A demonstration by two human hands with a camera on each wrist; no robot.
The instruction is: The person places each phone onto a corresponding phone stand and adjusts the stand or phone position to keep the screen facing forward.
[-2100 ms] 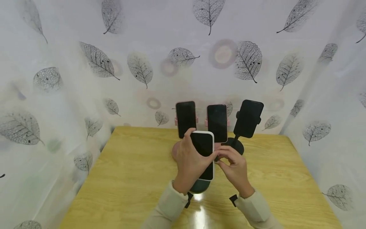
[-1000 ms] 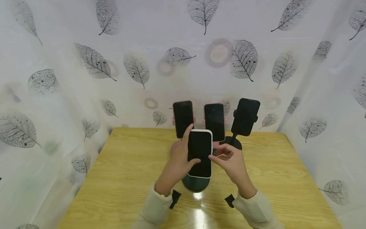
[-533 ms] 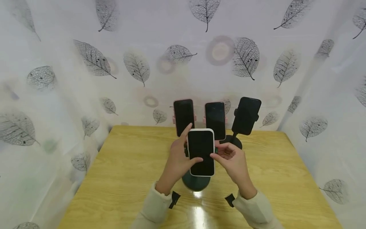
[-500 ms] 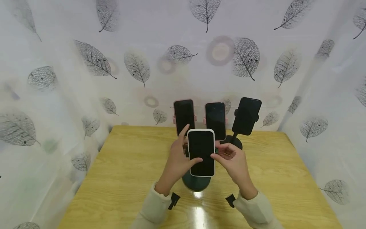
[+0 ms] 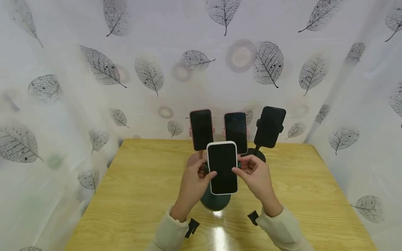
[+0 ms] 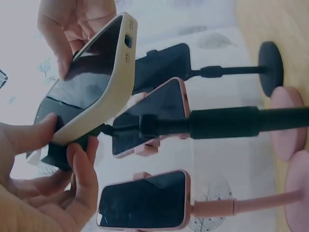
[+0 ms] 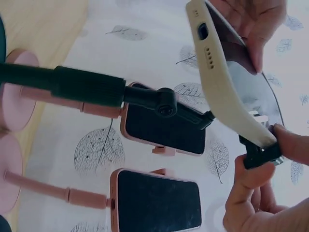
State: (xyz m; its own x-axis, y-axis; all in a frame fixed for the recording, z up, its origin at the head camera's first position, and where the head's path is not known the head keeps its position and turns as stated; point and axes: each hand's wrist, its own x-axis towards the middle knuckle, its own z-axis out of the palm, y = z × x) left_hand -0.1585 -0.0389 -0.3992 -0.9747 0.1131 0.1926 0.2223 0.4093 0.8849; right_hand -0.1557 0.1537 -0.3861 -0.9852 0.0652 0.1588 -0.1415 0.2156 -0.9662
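Note:
A smartphone (image 5: 223,169) in a white case stands upright in the clamp of a dark green phone stand (image 5: 216,201), screen toward me. My left hand (image 5: 192,179) pinches the left edge, thumb on the screen's border and fingers behind the green clamp jaw. At the opposite edge my right hand (image 5: 255,177) does likewise, its thumb by the screen and its fingers at the other jaw. The left wrist view shows the green clamp (image 6: 58,155) between left thumb and fingers. In the right wrist view the right fingers hold the clamp (image 7: 260,153) against the phone's edge.
Behind stand two pink phone stands holding phones (image 5: 201,129) (image 5: 236,131), and a black stand with a tilted phone (image 5: 270,127). All are on a wooden table (image 5: 141,195) before a leaf-patterned curtain (image 5: 150,115). Black straps (image 5: 192,227) hang at the wrists.
My left hand has come down from the phone's upper left edge, and its thumb has drawn back from the screen to the left border. The right hand keeps its hold; the phone has shifted slightly right.

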